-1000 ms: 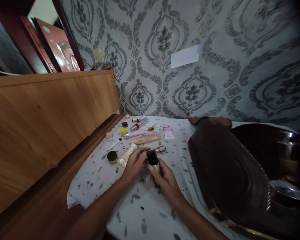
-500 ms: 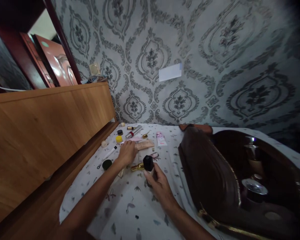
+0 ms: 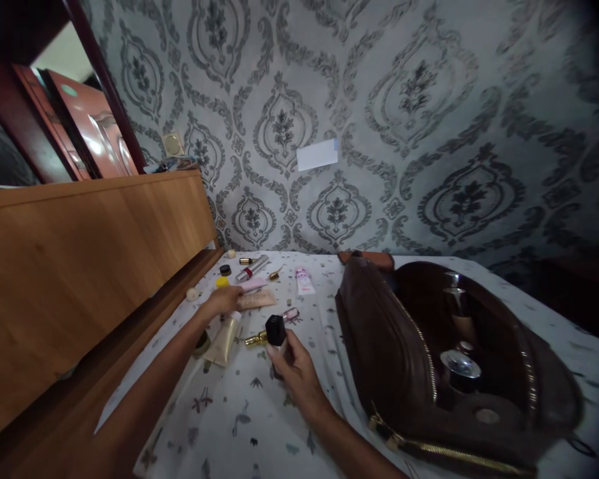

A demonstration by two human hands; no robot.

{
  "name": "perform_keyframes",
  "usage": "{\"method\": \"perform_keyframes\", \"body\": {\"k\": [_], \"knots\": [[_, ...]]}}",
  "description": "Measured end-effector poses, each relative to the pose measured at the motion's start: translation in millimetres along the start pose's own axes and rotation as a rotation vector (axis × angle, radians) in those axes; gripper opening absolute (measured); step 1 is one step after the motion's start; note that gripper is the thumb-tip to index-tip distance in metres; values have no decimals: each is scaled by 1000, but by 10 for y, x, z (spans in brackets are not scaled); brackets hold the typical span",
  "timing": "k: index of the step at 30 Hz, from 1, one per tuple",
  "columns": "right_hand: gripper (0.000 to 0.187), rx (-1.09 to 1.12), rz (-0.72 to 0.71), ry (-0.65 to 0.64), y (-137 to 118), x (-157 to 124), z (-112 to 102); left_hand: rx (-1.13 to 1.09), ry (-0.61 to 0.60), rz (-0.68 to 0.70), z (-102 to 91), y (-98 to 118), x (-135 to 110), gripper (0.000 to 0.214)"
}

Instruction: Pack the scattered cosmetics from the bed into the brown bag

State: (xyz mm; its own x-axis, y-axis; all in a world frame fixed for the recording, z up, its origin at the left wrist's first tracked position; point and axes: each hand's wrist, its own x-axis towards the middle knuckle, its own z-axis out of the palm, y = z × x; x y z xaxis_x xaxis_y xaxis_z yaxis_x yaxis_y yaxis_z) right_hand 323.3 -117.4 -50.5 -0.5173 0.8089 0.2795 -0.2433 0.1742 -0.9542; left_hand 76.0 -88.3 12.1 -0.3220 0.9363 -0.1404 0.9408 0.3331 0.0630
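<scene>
My right hand (image 3: 297,372) is wrapped round an upright bottle with a square black cap (image 3: 275,329), above the patterned cloth. My left hand (image 3: 223,301) reaches in from the left, its fingers drawn together at the near end of a pink tube (image 3: 253,285); the fingertips are partly hidden. A peach tube (image 3: 258,299) lies beside those fingers. Closer to me lies a beige squeeze tube with a white cap (image 3: 223,340). Left of the bottle is a gold-coloured tube (image 3: 256,339), and behind it a small pink tube (image 3: 290,314).
An open brown bag (image 3: 379,339) stands at the right, with bottles inside. Further back lie a silver tube (image 3: 252,267), a white-and-pink tube (image 3: 304,281), a yellow-lidded jar (image 3: 222,282) and a dark-lidded jar (image 3: 225,269). A wooden panel (image 3: 94,266) borders the left side.
The view has shifted, bringing more of the bag into sight. My left forearm has swung left, uncovering the beige squeeze tube and covering the white pencil-like stick. My right hand still holds the bottle.
</scene>
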Motion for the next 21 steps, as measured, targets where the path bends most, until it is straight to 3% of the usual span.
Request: {"method": "perform_keyframes", "body": {"k": [3, 6, 10, 16, 18, 21], "knots": [[43, -1, 2, 1, 14, -4, -8, 12, 0, -27, -98, -97, -20, 26], [42, -8, 19, -1, 42, -6, -10, 29, 91, -21, -165, 4, -5, 20], [40, 6, 24, 26, 75, 2, -6, 18, 190, 193, -117, 491, 145, 32], [41, 44, 59, 125, 69, 35, -34, 41, 208, 537, 205, 1322, 492, 47], [41, 21, 77, 176, 68, 40, -46, 59, 210, 580, 288, 1431, 580, 42], [42, -4, 91, 211, 64, 41, -51, 100, 202, 586, 333, 1420, 670, 32]]}}
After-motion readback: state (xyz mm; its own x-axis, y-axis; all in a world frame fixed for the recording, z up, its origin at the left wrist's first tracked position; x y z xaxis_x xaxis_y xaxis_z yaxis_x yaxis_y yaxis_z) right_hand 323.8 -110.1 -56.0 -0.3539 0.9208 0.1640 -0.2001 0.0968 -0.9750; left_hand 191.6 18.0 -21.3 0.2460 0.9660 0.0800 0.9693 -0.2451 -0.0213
